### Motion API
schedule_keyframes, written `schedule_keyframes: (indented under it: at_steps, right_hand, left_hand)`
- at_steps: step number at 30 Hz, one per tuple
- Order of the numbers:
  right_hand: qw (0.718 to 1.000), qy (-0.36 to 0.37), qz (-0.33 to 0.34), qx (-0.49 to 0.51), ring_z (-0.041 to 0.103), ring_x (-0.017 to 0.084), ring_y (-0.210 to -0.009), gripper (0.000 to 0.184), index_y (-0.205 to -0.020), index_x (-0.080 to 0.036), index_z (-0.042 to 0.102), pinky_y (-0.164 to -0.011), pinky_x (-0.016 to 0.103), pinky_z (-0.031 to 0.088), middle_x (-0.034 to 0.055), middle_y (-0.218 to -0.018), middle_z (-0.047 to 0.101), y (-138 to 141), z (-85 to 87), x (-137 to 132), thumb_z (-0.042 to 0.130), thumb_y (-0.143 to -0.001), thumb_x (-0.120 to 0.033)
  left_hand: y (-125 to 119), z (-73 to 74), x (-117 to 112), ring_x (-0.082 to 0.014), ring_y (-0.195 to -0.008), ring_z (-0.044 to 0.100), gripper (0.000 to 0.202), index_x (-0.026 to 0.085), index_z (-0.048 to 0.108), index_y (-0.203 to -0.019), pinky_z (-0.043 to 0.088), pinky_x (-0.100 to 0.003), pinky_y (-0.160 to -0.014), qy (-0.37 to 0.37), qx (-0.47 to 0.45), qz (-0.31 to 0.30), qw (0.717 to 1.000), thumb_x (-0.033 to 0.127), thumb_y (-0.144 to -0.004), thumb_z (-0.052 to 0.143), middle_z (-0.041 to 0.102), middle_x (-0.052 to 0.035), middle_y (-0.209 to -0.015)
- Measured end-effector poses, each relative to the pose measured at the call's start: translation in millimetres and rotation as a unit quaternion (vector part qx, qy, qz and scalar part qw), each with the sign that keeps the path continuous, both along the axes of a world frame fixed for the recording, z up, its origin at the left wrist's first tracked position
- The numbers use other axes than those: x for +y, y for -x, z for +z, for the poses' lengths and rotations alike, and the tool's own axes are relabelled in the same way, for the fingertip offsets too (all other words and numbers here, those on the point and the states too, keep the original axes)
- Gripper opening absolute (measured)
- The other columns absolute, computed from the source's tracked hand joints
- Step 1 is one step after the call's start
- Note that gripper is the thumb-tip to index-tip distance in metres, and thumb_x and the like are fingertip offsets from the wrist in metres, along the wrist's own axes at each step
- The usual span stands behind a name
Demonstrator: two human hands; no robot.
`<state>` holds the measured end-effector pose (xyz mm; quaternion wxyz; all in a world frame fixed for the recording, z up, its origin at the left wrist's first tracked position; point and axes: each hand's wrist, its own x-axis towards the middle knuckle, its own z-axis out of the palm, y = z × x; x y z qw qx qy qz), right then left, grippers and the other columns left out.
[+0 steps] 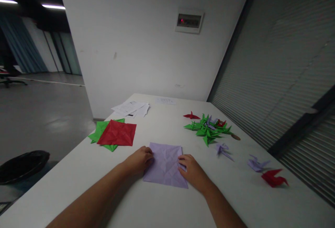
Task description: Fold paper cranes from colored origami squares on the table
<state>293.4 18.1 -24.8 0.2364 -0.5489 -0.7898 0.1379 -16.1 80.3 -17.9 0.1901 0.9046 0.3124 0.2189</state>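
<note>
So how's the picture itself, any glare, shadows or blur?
Head view: dim overall, with ceiling lights glaring at upper left; head view: a soft shadow on the table beside the left forearm; head view: creases on the purple sheet show, but print on the white papers is too soft to read.

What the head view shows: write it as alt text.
The left hand and right hand touch opposite sides of a creased lilac sheet on a white table. A red sheet lies on green paper at left; green, red and lilac paper birds lie at right.
</note>
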Motion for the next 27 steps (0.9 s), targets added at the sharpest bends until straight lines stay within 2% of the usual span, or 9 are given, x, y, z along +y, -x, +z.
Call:
schedule_keyframes:
  at_steps: [3, 6, 14, 22, 27]
  right_hand:
    - [1.000, -0.004, 0.004, -0.009, 0.060, 0.029, -0.118, 0.030, -0.108, -0.020, 0.081, -0.107, 0.041, 0.045, 0.0123, -0.120, 0.074, 0, 1.7, 0, 0.069, -0.081, -0.016]
    - [0.999, -0.012, 0.000, -0.034, 0.060, 0.029, -0.117, 0.027, -0.106, -0.021, 0.082, -0.106, 0.043, 0.045, 0.0112, -0.118, 0.075, 0, 4.4, 0, 0.070, -0.081, -0.018]
    - [0.998, -0.002, -0.015, -0.053, 0.060, 0.031, -0.119, 0.026, -0.105, -0.019, 0.082, -0.106, 0.044, 0.044, 0.0130, -0.122, 0.074, -3, 5.1, 0, 0.072, -0.081, -0.019]
    - [1.000, 0.007, -0.009, -0.013, 0.062, 0.029, -0.117, 0.030, -0.108, -0.018, 0.081, -0.106, 0.041, 0.046, 0.0124, -0.120, 0.075, -4, 9.1, -2, 0.071, -0.080, -0.018]
    - [1.000, 0.010, -0.022, -0.013, 0.063, 0.029, -0.116, 0.029, -0.105, -0.020, 0.082, -0.106, 0.042, 0.046, 0.0106, -0.119, 0.077, -5, 6.3, -1, 0.072, -0.079, -0.017]
  left_hand:
    - [0, 1.2, -1, -0.0284, -0.110, 0.061, 0.023, 0.021, 0.078, -0.100, 0.048, -0.041, -0.098, -0.047, 0.049, 0.008, 0.998, 0.024, -0.095, 0.056, 0.071, -0.0133, -0.117]
    - [2, 1.3, -1, -0.0303, -0.117, 0.058, 0.023, 0.024, 0.076, -0.110, 0.047, -0.044, -0.101, -0.067, 0.086, 0.023, 0.994, 0.030, -0.095, 0.059, 0.068, -0.0123, -0.127]
    - [10, -8.4, 7, -0.0371, -0.136, 0.048, 0.050, 0.028, 0.062, -0.137, 0.044, -0.053, -0.108, -0.063, 0.151, 0.032, 0.986, 0.042, -0.090, 0.070, 0.054, -0.0107, -0.152]
    - [13, -13.1, 11, -0.0384, -0.137, 0.050, 0.055, 0.030, 0.060, -0.140, 0.044, -0.054, -0.109, -0.066, 0.163, 0.032, 0.984, 0.045, -0.088, 0.071, 0.053, -0.0105, -0.153]
    - [15, -15.3, 12, -0.0356, -0.137, 0.051, 0.053, 0.030, 0.061, -0.139, 0.043, -0.050, -0.111, -0.069, 0.155, 0.035, 0.985, 0.044, -0.089, 0.071, 0.054, -0.0097, -0.152]
